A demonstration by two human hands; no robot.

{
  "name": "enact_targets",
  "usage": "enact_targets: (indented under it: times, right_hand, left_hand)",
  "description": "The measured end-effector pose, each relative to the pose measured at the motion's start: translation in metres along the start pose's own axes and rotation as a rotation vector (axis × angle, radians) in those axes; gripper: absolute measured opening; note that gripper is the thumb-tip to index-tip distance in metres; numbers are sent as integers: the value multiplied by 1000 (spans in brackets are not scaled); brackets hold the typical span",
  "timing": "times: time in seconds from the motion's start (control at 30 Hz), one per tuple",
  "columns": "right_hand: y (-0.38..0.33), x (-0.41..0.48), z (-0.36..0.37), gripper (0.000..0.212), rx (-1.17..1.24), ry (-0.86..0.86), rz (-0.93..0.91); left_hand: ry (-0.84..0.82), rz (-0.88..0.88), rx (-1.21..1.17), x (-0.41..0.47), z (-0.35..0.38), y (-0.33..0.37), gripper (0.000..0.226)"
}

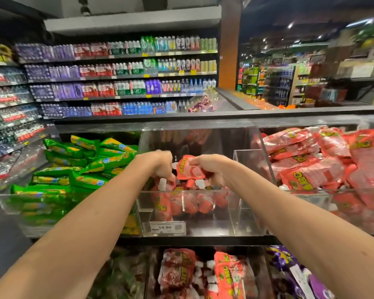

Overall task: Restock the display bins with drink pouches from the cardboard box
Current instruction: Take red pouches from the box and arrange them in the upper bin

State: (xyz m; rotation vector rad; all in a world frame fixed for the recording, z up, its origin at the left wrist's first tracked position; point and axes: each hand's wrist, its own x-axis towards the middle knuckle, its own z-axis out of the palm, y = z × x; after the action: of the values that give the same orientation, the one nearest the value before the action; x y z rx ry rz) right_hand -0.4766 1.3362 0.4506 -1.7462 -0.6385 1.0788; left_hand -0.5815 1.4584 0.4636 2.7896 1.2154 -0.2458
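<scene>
Because the clear acrylic middle bin (203,192) sits only part-filled, right hand (209,169) clenches its fingers round a bunch of red white-capped drink pouches (185,167) just above it, left hand (162,165) with curled fingers seemingly pinching one already inside, likely settling it; cardboard box unseen.

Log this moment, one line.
stage: restocking | right hand: grips red pouch over middle bin | left hand: at binned pouches, grip unclear

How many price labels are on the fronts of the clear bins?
1. The price label sits low on the front of the middle bin, left of centre. Others may be hidden or out of frame.
</scene>
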Motion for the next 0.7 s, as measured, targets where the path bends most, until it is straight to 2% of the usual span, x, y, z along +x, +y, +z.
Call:
enact_targets:
  times: [0.1,0.13,0.2,0.27,0.3,0.37,0.43,0.5,0.57,0.63,0.7]
  right_hand:
    - [0,-1,-3,26,26,17,-17]
    - [-1,0,-4,27,35,19,-27]
    - [-1,0,-4,29,64,25,-31]
    - [-2,1,-4,41,106,37,-30]
    - [-3,2,-3,47,136,43,-33]
    - [-3,4,0,56,179,18,-35]
    - [-4,3,4,56,174,-6,-43]
    - [-3,-1,5,49,163,-9,-29]
    - [-3,-8,1,33,169,5,-25]
    - [0,-11,-4,25,49,19,-38]
    - [5,-3,-6,24,-234,105,-74]
  left_hand:
    - [257,75,-174,-10,-10,0,11]
    - [307,107,-228,-13,-10,2,10]
    - [247,231,-371,-21,-5,8,31]
    - [56,356,-544,-28,0,14,66]
    - [-7,380,-611,-30,2,17,75]
    - [14,384,-618,-29,5,20,75]
    - [135,371,-515,-24,8,21,65]
    - [190,366,-474,-19,8,19,55]
    - [170,349,-504,-12,8,9,54]
    - [139,314,-603,-7,7,-1,51]
    - [119,273,-726,-4,7,-8,46]
